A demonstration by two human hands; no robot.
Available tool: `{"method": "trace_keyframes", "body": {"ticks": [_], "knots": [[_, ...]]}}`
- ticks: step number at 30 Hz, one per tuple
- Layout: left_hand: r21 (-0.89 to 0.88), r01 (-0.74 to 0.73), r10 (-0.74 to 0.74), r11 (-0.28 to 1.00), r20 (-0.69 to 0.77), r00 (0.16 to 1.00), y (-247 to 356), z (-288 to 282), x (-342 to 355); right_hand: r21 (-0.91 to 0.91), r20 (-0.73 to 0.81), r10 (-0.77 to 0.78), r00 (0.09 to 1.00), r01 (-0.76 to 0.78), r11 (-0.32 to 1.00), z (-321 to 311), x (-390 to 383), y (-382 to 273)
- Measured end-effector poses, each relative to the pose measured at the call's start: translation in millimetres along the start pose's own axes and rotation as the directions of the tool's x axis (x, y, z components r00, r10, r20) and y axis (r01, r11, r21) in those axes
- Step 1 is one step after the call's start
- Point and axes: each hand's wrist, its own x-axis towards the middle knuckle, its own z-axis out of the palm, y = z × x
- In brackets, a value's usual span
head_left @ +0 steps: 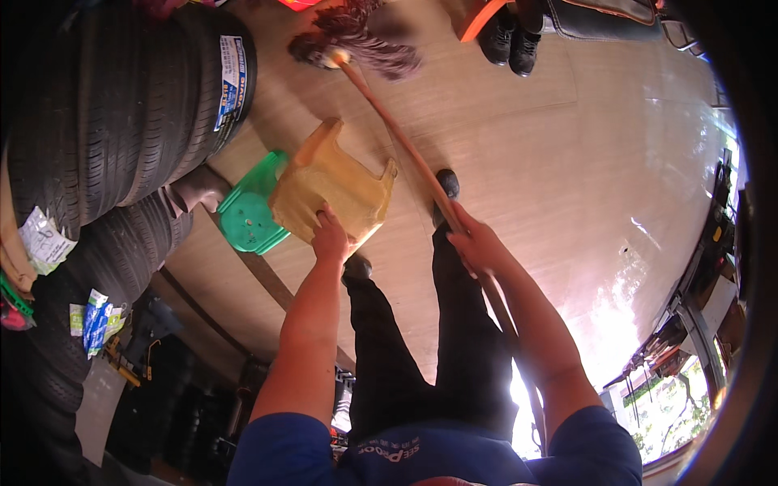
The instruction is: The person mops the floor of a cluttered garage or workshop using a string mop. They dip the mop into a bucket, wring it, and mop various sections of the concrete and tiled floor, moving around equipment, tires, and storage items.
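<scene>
In my right hand [476, 243] is a string mop's long wooden handle [409, 150], with my fingers wrapped round it. The handle runs from beside my right arm up to the dark, stringy mop head [356, 44] on the floor at the far side, slightly blurred. My left hand [331, 236] grips the edge of a worn yellow plastic stool [320, 182], which is tipped over with its legs pointing away from me. Part of that grip is hidden under the stool. Just left of the stool, and partly behind it, is a green plastic stool [247, 220].
Stacked tyres [154, 105] line the left side, some with labels. A pair of black shoes [510, 47] stands at the far right, beside an orange object [484, 19] and a dark chair [604, 20]. The tan floor [559, 162] spreads to the right. My feet are below the stool.
</scene>
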Motion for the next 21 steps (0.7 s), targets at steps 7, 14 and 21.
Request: {"method": "trace_keyframes", "body": {"ticks": [7, 14, 21], "knots": [[-0.028, 0.0, 0.0, 1.0, 0.024, 1.0, 3, 1, 9, 0.142, 0.003, -0.055, 0.998, 0.054, 0.988, 2, 67, -67], [-0.019, -0.015, 0.015, 1.0, -0.005, 1.0, -2, 6, 4, 0.271, -0.167, 0.159, 0.973, -0.11, 0.956, -35, -8, -2], [0.04, -0.045, 0.047, 0.998, -0.052, 0.998, 3, 4, 3, 0.178, -0.318, -0.105, 0.942, 0.167, 0.97, -103, 71, -39]]}}
